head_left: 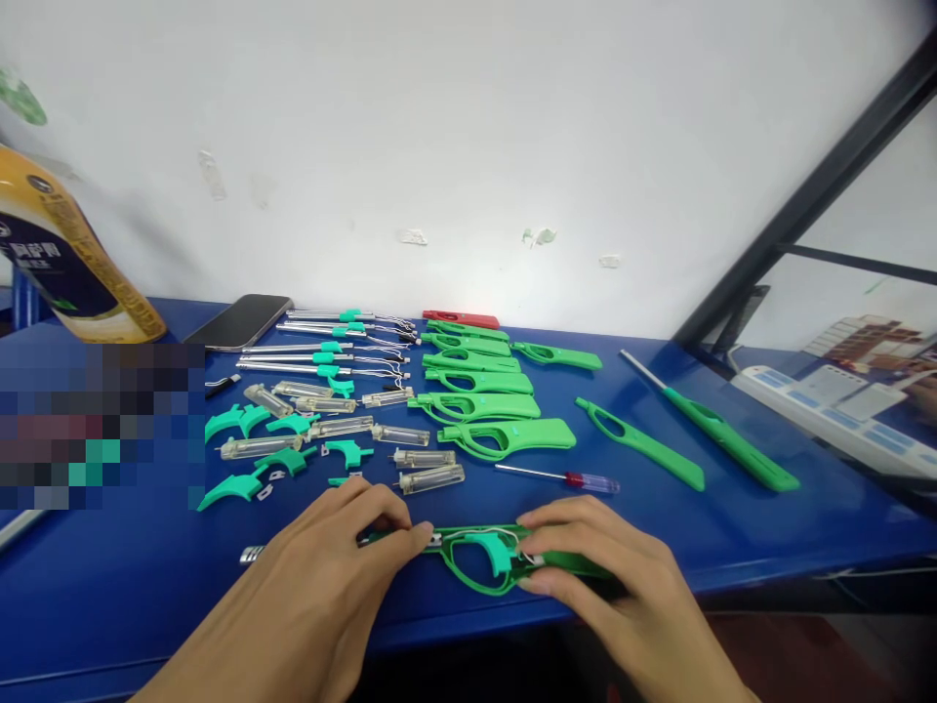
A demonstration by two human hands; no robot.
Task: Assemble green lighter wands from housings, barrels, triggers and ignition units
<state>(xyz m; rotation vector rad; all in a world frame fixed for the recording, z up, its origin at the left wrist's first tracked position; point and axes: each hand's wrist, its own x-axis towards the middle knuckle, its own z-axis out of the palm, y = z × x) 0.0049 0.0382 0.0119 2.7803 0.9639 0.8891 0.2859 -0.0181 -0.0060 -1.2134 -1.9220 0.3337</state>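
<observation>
Head view, and both hands are on the work: an open green shell (575,563) lies low on the blue table (88,605), near its front edge, stretched between them. The left hand (344,547) has thumb and forefinger closed in a pinch at the narrow front end, right over the metal tube (251,556), whose tip pokes out beyond the wrist. Across at the handle end, the right hand (607,557) bends its fingers round the shell, thumb on the near side, fingertips on the far side, pinching it by the wiring. Between the hands sits a turquoise trigger (501,553) inside the looped opening, a white wire (468,531) running above it.

Just beyond, a screwdriver (591,482) lies flat, and behind it a row of green shells (546,434) climbs to a red one (465,319) at the back. Over on the left: clear cartridges (431,477), loose turquoise triggers (232,488), and metal rods (293,350) with wires trailing. A phone (245,322) rests behind them, a yellow bottle (80,254) beside it. Out right, a green lighter (732,439) lies slantwise, its rod pointing towards the wall.
</observation>
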